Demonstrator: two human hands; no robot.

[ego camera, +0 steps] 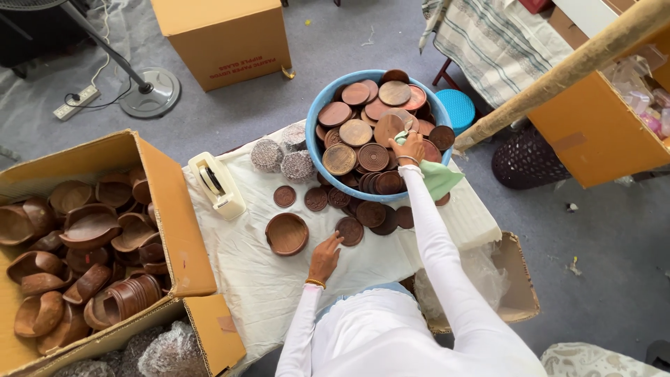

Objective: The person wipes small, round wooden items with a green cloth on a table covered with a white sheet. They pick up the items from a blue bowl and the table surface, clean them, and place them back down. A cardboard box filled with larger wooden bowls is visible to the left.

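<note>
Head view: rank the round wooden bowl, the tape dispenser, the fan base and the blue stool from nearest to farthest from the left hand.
From the left hand:
1. Round wooden bowl, just to its left on the white cloth.
2. Tape dispenser, farther left, near the cloth's edge.
3. Blue stool, up and to the right, behind the blue basin.
4. Fan base, on the floor at the upper left.

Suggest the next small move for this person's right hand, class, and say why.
Probably lifting one disc out of the basin. The right hand, with a green cloth, already rests on it in the heap, while the left hand lies flat on the table cloth beside discs already laid out.
</note>
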